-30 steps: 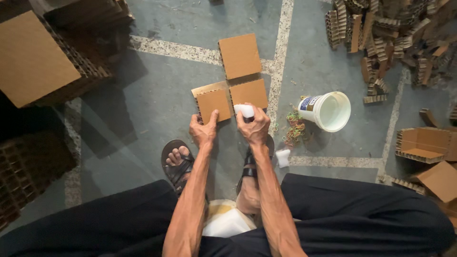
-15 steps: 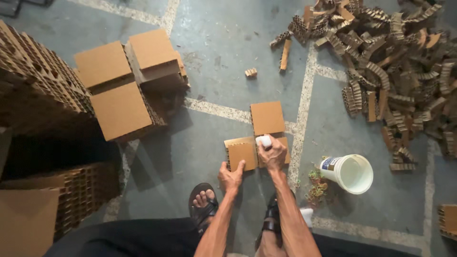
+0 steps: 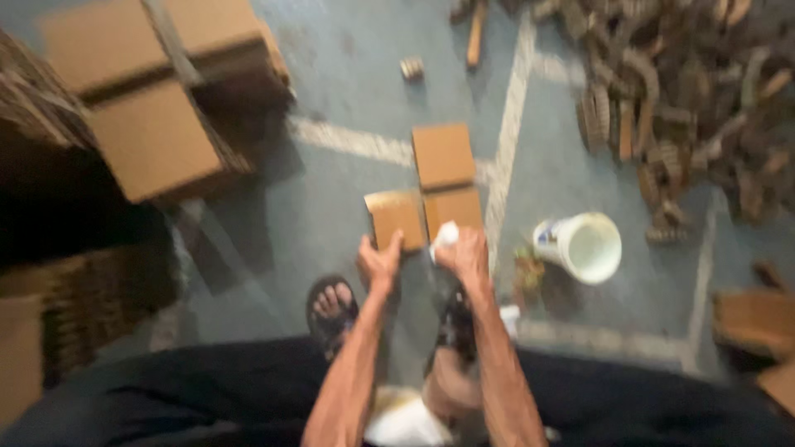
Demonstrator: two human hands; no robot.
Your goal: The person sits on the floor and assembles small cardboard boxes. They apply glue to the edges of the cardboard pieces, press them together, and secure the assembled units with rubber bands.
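Floor unchanged (view blurrier): left hand [image 3: 379, 263] still pins cardboard square [image 3: 396, 217]; right hand [image 3: 464, 253] grips white bottle [image 3: 444, 237].

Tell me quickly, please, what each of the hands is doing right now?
Left hand: fingers on the near edge of the left cardboard square; grip cannot be told through the blur.
Right hand: closed around a small white object.
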